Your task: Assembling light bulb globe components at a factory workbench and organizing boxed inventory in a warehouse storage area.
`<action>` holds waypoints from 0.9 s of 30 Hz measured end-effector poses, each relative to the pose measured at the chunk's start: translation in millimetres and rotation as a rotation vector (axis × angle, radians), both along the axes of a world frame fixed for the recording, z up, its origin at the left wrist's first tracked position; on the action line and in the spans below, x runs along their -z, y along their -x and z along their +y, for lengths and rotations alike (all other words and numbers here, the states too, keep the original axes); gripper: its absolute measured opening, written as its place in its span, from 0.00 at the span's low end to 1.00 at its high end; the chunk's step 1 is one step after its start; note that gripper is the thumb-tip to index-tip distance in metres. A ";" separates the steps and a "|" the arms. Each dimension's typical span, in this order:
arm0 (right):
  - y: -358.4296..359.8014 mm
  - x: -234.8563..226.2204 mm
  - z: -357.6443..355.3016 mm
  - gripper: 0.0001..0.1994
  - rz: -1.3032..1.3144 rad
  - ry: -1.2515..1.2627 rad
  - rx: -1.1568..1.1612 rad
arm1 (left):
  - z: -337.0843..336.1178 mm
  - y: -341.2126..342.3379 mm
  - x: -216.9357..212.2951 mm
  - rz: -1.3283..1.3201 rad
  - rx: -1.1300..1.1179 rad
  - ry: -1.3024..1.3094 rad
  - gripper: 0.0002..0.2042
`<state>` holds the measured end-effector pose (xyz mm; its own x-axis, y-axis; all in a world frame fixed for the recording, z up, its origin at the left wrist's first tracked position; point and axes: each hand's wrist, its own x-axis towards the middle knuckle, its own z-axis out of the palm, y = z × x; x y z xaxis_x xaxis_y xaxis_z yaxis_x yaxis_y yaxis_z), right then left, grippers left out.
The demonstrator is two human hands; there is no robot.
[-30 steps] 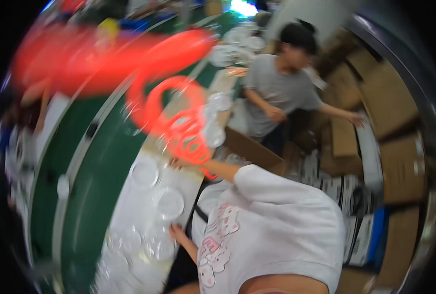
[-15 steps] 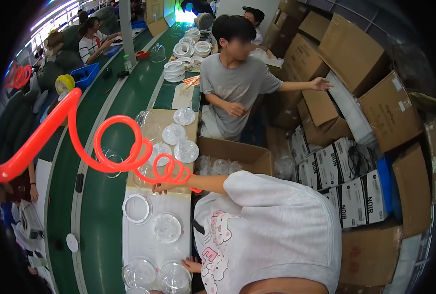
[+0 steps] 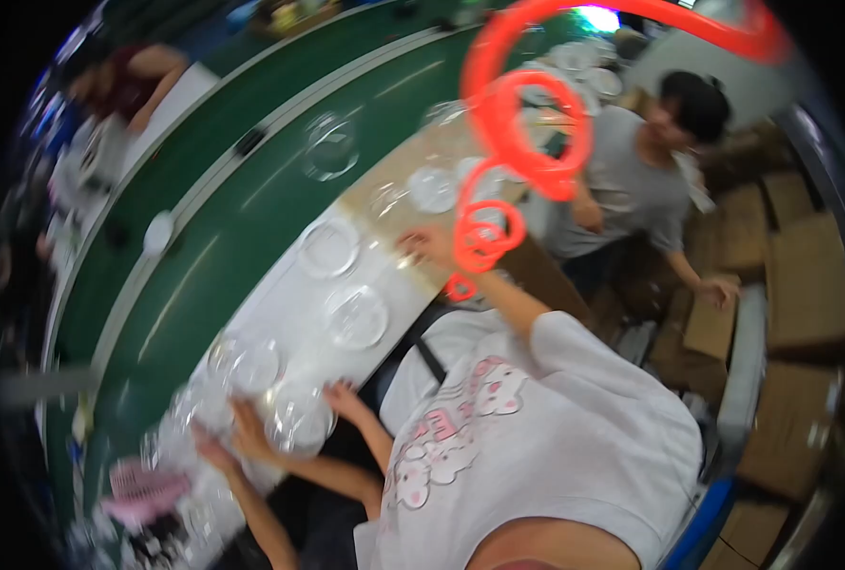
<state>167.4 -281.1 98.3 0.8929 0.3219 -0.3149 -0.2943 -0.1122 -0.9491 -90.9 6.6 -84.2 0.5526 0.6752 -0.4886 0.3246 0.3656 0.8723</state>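
Observation:
My right hand (image 3: 424, 244) is over the brown part of the worktop, fingers apart and bent, with nothing visible in it. Its forearm passes close to a red coiled hose (image 3: 465, 228). Near the table's front edge, my left hand (image 3: 346, 401) has its fingers spread beside a clear round plastic dome (image 3: 299, 418), partly blurred. Whether it touches the rim I cannot tell. Between my hands lies another clear round dome (image 3: 356, 316). A clear round piece with a white rim (image 3: 328, 249) lies farther back. Clear, lumpy round pieces (image 3: 432, 190) lie beyond my right hand.
At my left, a co-worker's two hands (image 3: 228, 437) reach among clear domes, near a pink basket (image 3: 145, 492). A green conveyor (image 3: 175, 294) runs behind the worktop. A person in grey (image 3: 622, 152) stands at the far right, near cardboard boxes (image 3: 803, 256).
The view has swung left, bringing the co-worker's hands and pink basket into sight. The person in grey has lowered an outstretched arm. My right hand stays over the worktop.

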 end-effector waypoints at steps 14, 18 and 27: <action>-7.6 -27.8 -49.9 0.11 -0.064 0.308 0.260 | -7.8 -0.1 -54.5 0.162 -0.217 -0.149 0.20; -7.7 -14.1 -46.6 0.10 -0.045 0.290 0.273 | -8.1 -6.5 -65.4 0.138 -0.136 -0.119 0.17; -91.0 -99.3 56.6 0.12 -0.036 -0.975 0.780 | -16.0 -78.1 -95.8 -0.030 0.335 -0.330 0.29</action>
